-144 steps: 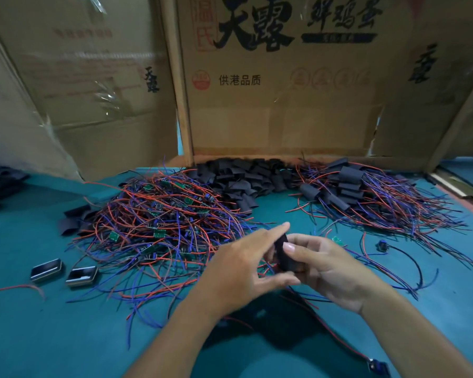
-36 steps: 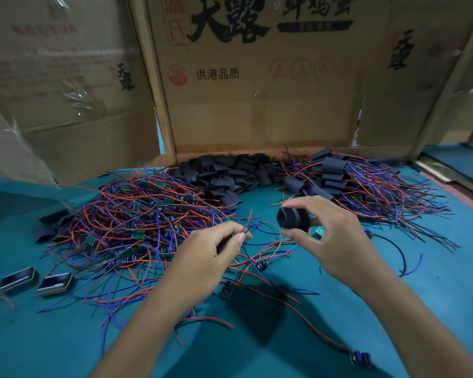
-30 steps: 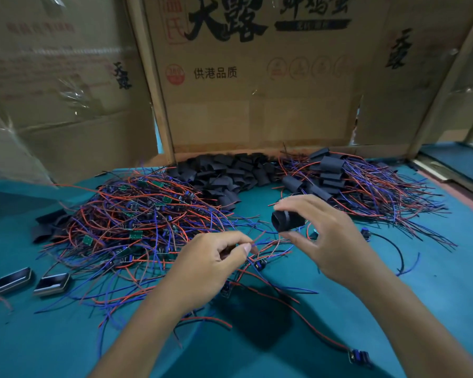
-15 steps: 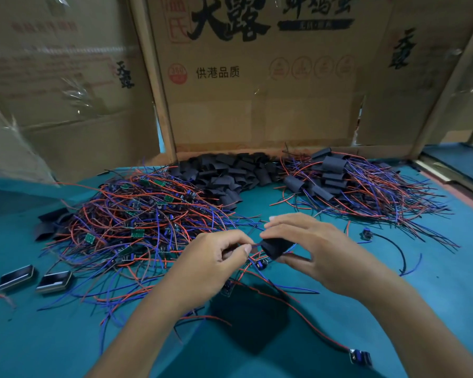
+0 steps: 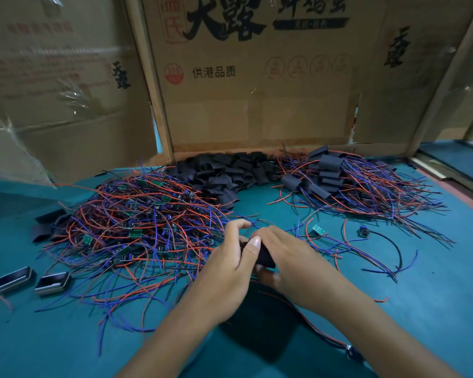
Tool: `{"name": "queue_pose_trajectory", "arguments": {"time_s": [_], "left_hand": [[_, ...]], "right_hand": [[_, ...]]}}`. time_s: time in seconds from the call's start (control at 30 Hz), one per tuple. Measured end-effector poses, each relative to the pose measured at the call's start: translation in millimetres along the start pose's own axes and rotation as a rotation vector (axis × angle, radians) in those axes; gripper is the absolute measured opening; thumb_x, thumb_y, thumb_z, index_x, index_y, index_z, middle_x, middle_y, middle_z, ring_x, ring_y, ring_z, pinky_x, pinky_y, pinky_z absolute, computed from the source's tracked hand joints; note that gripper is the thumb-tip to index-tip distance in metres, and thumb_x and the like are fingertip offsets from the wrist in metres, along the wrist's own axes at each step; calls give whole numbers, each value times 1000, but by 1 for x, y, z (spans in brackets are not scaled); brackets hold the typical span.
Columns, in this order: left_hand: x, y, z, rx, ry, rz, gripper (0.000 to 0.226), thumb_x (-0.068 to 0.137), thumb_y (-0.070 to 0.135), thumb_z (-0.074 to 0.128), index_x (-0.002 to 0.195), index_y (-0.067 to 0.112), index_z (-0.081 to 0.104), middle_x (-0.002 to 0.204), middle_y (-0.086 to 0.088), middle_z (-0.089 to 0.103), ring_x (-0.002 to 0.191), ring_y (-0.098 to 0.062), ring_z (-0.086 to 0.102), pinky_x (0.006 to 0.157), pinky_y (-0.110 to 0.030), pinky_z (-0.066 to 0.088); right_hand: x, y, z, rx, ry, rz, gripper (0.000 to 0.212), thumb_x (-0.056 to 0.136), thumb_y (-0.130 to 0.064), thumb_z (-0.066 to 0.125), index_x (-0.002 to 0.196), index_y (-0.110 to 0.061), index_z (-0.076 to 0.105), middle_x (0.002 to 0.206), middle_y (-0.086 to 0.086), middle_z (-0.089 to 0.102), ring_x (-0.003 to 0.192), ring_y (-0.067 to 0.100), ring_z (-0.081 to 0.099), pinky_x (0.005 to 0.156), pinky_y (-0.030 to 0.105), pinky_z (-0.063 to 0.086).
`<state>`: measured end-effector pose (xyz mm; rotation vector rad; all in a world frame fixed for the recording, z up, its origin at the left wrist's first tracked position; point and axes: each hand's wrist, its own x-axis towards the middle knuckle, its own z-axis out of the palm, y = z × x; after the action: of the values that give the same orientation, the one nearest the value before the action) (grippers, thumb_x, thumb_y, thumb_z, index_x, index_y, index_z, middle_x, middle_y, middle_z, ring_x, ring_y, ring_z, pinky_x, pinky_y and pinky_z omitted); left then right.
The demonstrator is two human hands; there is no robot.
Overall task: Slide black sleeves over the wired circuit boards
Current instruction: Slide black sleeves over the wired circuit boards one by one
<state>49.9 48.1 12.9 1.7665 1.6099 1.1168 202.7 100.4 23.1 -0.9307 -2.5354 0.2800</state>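
Observation:
My right hand (image 5: 287,257) grips a black sleeve (image 5: 265,258) above the teal table, fingers wrapped over its top. My left hand (image 5: 230,266) meets it from the left, thumb on the sleeve's end and fingertips pinching thin wire ends (image 5: 250,227) that poke up between the hands. The board at the sleeve is hidden by my fingers. Red and blue wires trail from the hands toward me. A heap of bare wired boards (image 5: 137,222) lies at the left, loose sleeves (image 5: 224,175) are piled at the back, and sleeved boards (image 5: 336,181) lie at the right.
Cardboard walls (image 5: 254,85) close off the back and left. Two small metal-framed parts (image 5: 33,279) lie at the front left. A lone green board (image 5: 319,230) and a small part on a black wire (image 5: 364,231) lie right of my hands. Flat sleeves (image 5: 48,223) sit far left.
My right hand brought the black sleeve down and left from mid-air to my left hand. The two hands now touch, and the wire ends stick out between them.

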Motion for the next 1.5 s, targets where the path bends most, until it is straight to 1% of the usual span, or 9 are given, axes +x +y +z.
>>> {"name": "queue_pose_trajectory", "arguments": {"time_s": [0.17,0.33,0.57,0.7,0.87,1.0,1.17,1.4,1.5], "left_hand": [[8,0,-32,241,33,81,32,94,47,55,122,31,52,115,20,57,111,3,51,98,-22,39],[7,-10,-62,231,-260,-107,27,85,34,76,104,27,57,101,14,67,95,5,60,80,-11,45],[14,-18,-23,138,43,-89,33,83,32,78,110,28,59,104,13,64,79,-6,58,77,-21,47],[15,-18,-11,257,71,83,35,85,32,75,118,23,66,114,14,61,97,-3,53,88,-16,39],[11,0,-21,5,233,101,23,81,39,74,102,28,75,92,15,69,89,1,61,85,-17,44],[4,19,-35,-387,122,98,30,76,34,77,101,17,75,82,-2,77,81,-13,71,76,-22,54],[-2,37,-36,-594,148,43,23,76,24,73,96,13,76,84,-11,74,61,-9,61,58,-16,47],[-6,37,-44,-163,75,263,20,84,27,73,102,32,73,99,14,72,92,-5,66,82,-19,48],[-7,37,-38,-98,115,273,16,82,32,74,95,30,65,86,11,68,80,-11,59,77,-34,48]], "right_hand": [[0,10,-9,136,62,34,27,90,-30,64,112,-20,53,104,-7,54,93,12,50,83,27,41],[-1,31,-26,160,149,135,24,89,-32,68,107,-24,55,99,-12,58,88,3,49,81,14,37],[-2,42,-35,214,190,188,23,87,-34,70,106,-28,57,97,-17,61,90,0,53,77,16,40],[-3,41,-38,285,244,161,24,86,-32,72,105,-30,58,95,-18,63,90,1,57,76,11,42],[-4,43,-47,462,338,143,27,82,-39,71,106,-33,59,97,-14,68,91,8,65,82,29,52],[-8,49,-57,495,320,129,36,79,-52,67,110,-36,58,104,-12,68,95,11,65,83,36,55],[-8,45,-56,383,250,76,32,82,-49,67,110,-37,58,104,-20,64,97,8,62,81,24,50],[-11,26,-66,276,246,-117,34,84,-42,71,115,-33,61,114,-22,62,107,2,59,90,12,40],[-11,19,-61,212,248,-144,34,84,-37,73,115,-33,61,110,-22,62,105,2,59,90,16,42]]}}
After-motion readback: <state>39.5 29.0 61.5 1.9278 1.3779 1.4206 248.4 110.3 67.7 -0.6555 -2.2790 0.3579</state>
